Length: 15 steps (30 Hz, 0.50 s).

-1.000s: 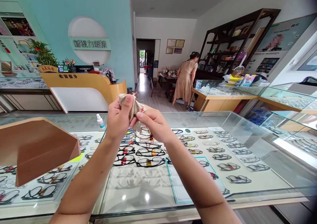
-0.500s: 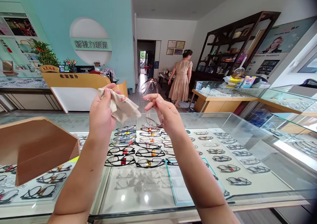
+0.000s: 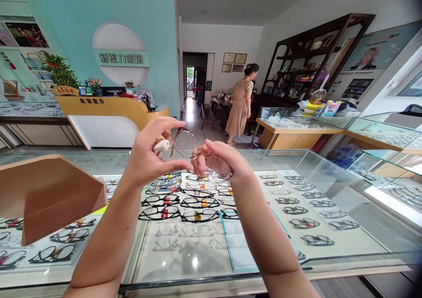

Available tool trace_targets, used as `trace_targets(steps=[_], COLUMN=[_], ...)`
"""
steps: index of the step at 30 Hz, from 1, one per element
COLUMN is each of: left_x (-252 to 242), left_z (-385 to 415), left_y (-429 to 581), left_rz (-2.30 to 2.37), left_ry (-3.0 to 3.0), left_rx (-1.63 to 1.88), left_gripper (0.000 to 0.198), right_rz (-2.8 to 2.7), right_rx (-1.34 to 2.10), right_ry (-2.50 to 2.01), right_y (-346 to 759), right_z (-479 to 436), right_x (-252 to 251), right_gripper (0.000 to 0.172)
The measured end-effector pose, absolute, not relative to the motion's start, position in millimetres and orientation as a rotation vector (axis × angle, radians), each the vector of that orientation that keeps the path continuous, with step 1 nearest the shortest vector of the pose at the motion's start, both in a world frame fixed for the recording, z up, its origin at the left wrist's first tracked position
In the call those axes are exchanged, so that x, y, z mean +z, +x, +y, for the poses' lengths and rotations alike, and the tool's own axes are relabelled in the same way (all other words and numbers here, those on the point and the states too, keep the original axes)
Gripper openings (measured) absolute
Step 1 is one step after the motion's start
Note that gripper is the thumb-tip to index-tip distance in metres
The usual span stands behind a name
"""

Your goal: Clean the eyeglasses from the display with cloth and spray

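Note:
A pair of thin-framed eyeglasses point(image 3: 188, 143) is held up over the glass display case, tilted, with its lenses side by side. My right hand point(image 3: 227, 157) is closed on the frame around the bridge, thumb on top. My left hand point(image 3: 147, 150) has a pale cleaning cloth point(image 3: 161, 146) bunched in its curled fingers. Its index finger and thumb are spread above and below the left-hand lens, close to the rim; whether they touch it I cannot tell. Most of the cloth is hidden in that hand.
Beneath my arms is a glass display case point(image 3: 184, 267) with rows of eyeglasses point(image 3: 200, 216). A brown box-like panel point(image 3: 62, 197) stands at the left. Further back are a wooden cashier counter point(image 3: 105, 109), a person in a beige dress point(image 3: 240, 100) and more showcases point(image 3: 296, 129).
The cloth, hanging spread from my left hand before, is now bunched in it. My left hand has moved right to the eyeglasses, which have turned from upright to sideways. The person behind has turned.

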State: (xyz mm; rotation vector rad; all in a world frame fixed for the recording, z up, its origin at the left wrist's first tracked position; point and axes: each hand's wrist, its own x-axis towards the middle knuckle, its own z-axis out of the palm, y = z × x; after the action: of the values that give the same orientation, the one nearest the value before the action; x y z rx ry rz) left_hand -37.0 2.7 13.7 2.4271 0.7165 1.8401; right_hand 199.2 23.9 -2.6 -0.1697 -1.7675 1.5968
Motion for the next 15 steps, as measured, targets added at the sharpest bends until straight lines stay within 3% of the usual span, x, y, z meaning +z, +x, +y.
trace_targets(steps=[8,15], left_x=[18.9,18.5], left_z=[-11.3,-13.8], left_y=[-36.1,-34.7], left_rz=[0.808,0.833], left_ry=[2.557,2.471], left_rx=[1.760,1.847], left_gripper=[0.068,0.063], right_rz=[-1.842,-1.816], right_rx=[1.577,1.314], right_ry=[-0.169,-0.386], right_y=[206.1,215.4], right_z=[24.3,11.6], right_x=[0.4,12.6], right_gripper=[0.067,0.061])
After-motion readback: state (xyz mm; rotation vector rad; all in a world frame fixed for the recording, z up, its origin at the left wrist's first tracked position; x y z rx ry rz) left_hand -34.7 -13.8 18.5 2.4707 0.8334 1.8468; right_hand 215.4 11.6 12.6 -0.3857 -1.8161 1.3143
